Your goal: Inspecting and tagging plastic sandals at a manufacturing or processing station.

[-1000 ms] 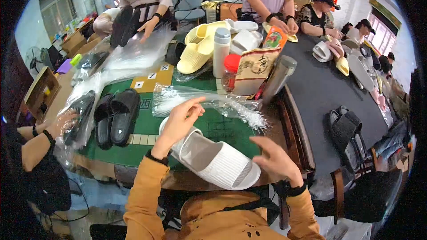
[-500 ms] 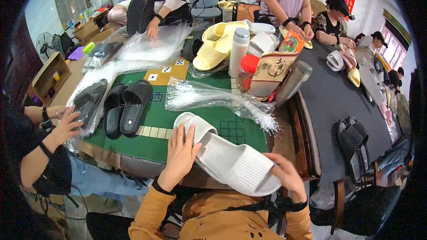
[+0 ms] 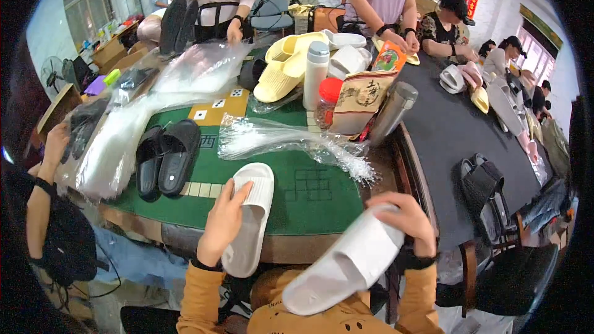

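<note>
In my left hand (image 3: 226,219) is a pale grey slide slipper (image 3: 260,193), held with its toe end up over the near table edge; my fingers lie on its strap. My right hand (image 3: 409,219) grips a second pale slipper (image 3: 362,253) at one end, and its other end points down and left, in front of my body. The two slippers are apart. A pair of black slide slippers (image 3: 178,156) lies on the green tabletop (image 3: 297,213) left of my left hand. Beyond my hands lies a bundle of thin clear plastic strands (image 3: 278,139).
A bottle (image 3: 316,77), a red-lidded jar (image 3: 328,102), a paper pouch (image 3: 362,102) and a steel flask (image 3: 396,108) stand beyond. Yellow slippers (image 3: 284,71) and clear plastic bags (image 3: 154,102) lie farther back. Black sandals (image 3: 482,195) rest on the dark table at right. Co-workers surround both tables.
The two slippers, nested together before, are now separated, one in each hand. The right one has swung down toward my body. At left, a co-worker's hand has moved away from the black slippers.
</note>
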The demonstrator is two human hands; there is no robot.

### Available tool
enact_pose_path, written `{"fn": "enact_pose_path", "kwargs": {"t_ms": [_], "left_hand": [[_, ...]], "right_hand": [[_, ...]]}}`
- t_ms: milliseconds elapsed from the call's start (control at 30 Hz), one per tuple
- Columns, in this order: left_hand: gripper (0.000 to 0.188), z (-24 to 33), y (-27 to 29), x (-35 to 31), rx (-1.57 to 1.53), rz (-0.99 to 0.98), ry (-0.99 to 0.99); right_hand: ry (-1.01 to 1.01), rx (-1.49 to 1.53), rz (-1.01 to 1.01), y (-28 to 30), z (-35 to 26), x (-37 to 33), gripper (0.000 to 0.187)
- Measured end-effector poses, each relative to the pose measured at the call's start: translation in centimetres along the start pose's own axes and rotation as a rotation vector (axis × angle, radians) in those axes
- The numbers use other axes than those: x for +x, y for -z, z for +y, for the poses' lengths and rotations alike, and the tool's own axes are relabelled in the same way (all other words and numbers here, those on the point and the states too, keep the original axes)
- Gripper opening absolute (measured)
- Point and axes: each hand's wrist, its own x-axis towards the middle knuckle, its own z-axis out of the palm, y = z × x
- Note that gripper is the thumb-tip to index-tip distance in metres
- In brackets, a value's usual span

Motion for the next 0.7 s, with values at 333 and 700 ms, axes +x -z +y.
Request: {"fn": "enact_pose_path", "kwargs": {"t_ms": [333, 700], "left_hand": [[0.068, 4.9, -1.3, -0.6, 0.380, -0.198, -0.056], [0.048, 7.8, 4.5, -0.9, -0.352, -0.198, -0.239]], "right_hand": [[0.408, -0.362, 0.124, -9.6, 6.4, 12.9, 0.031], [0.234, 0.193, 0.202, -8.3, 1.9, 6.3, 0.037]]}}
